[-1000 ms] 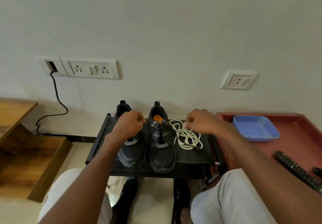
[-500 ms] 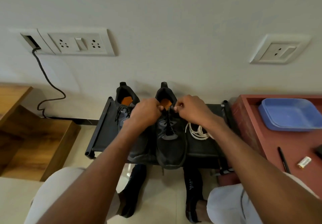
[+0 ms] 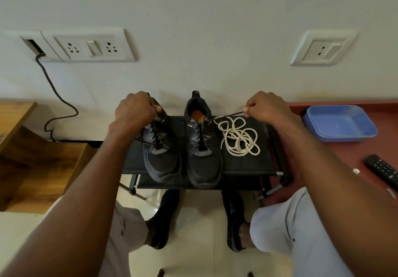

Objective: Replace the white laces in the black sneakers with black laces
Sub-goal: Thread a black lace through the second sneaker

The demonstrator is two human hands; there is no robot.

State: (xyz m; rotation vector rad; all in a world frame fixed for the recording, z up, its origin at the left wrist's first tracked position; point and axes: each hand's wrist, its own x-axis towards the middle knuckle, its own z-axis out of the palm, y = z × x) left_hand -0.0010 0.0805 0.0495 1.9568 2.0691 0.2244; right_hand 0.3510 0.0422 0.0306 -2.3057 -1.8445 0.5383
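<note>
Remote control (image 3: pixel 383 170) cut by right edge; left sneaker's (image 3: pixel 160 154) heel behind left hand (image 3: pixel 134 113).

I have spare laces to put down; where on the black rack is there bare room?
On the black rack, bare strips lie in front of the white laces and left of the sneakers. The middle is crowded.

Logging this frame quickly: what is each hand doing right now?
Left hand: grips a black lace end above the left sneaker.
Right hand: pinches the black lace end from the right sneaker.
</note>
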